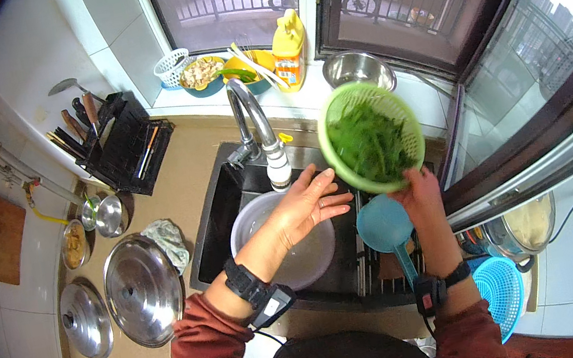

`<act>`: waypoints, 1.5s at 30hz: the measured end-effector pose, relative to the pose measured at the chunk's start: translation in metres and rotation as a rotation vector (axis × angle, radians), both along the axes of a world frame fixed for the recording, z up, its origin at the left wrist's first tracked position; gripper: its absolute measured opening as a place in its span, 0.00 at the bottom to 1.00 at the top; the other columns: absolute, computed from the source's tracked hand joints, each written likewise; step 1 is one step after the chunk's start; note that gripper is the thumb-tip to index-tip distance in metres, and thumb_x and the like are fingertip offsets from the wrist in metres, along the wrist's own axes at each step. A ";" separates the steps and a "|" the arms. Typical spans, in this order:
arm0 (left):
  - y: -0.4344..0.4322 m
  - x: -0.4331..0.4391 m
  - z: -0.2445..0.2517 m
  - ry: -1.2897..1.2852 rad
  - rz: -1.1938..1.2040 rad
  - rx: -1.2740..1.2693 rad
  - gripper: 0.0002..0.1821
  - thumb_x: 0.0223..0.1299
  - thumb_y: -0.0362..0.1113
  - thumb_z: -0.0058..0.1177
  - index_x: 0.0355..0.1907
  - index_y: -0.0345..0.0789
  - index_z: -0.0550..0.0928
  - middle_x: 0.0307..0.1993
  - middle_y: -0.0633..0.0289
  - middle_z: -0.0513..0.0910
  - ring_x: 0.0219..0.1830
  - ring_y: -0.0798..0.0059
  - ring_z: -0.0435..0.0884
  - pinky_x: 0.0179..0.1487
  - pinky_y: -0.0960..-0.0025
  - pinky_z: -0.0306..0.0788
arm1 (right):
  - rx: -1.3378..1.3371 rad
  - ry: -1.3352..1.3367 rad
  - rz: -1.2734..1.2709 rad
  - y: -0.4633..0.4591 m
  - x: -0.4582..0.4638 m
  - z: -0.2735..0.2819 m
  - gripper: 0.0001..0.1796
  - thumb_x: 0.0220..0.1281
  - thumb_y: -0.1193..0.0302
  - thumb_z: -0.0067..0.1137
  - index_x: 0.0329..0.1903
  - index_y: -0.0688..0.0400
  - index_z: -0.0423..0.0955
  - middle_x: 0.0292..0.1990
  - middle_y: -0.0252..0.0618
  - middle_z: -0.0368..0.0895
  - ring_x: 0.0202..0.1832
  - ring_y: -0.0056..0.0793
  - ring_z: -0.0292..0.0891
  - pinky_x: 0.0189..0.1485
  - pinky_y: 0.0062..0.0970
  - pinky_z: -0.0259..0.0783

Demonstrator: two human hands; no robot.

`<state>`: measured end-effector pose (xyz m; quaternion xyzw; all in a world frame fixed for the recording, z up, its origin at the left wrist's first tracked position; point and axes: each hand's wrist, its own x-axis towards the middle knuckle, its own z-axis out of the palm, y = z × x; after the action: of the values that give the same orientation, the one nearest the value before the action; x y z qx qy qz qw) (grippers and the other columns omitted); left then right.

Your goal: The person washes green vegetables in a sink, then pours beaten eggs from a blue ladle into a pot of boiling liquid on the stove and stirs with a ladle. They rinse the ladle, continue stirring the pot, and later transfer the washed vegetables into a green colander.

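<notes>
My right hand (420, 194) grips the near rim of a light green plastic colander (339, 169), which is tilted and holds green leafy vegetables (369, 144). The colander is raised over the right side of the black sink (213, 220). My left hand (309, 203) is empty, its fingers spread just left of the colander, above a pale plastic basin (239, 222) with cloudy water in it. The chrome faucet (254, 110) arches down behind the basin. A blue plastic ladle (384, 224) lies on the rack below the colander.
Steel lids (143, 290), small metal bowls (111, 217) and a cloth (167, 243) lie on the left counter. A black knife holder (125, 144) stands behind them. Along the windowsill are a yellow jug (289, 52), food bowls and a steel bowl (357, 70). A blue basket (499, 294) sits at right.
</notes>
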<state>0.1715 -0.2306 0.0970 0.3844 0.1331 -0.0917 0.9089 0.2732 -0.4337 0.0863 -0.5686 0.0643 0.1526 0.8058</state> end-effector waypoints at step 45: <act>-0.133 -0.687 -0.081 0.457 1.784 0.040 0.14 0.61 0.32 0.42 0.50 0.34 0.67 0.45 0.55 0.75 0.44 0.66 0.77 0.43 0.66 0.76 | -0.718 -0.649 1.125 0.146 -0.113 -0.184 0.08 0.58 0.69 0.50 0.39 0.57 0.69 0.19 0.32 0.68 0.12 0.20 0.64 0.12 0.20 0.62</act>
<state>-0.5155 -0.3632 0.0155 0.1276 0.5580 0.5717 0.5878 0.1606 -0.2873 -0.0975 -0.7606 -0.4321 0.3362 0.3488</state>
